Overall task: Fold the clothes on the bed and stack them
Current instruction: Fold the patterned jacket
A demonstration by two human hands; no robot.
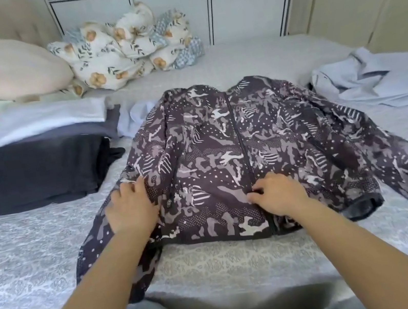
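**Jacket laid flat, ready for its first fold**

Head view: a patterned jacket [237,148] lies front-up in the middle of the bed [24,251], zip closed, its hem toward the person. The left hand [131,209] rests flat, fingers spread, on the jacket's left side where the sleeve begins. The right hand [277,193] has its fingers curled and seems to pinch the fabric at the zip near the hem. The step in hand looks like smoothing and squaring the jacket. Next, the sleeves probably need bringing in over the body; the one to the right of the jacket sprawls far out, so it calls for a long reach.

Left of the jacket sits a stack [33,172] of folded clothes, dark on the near side, pale behind. Right of the jacket lies a crumpled pale-blue garment [379,81], not yet folded. Beyond the jacket are a floral duvet [125,48], a cream cushion [16,69] and a white cupboard [172,3]. The bed cover is pale grey with a lacy print.
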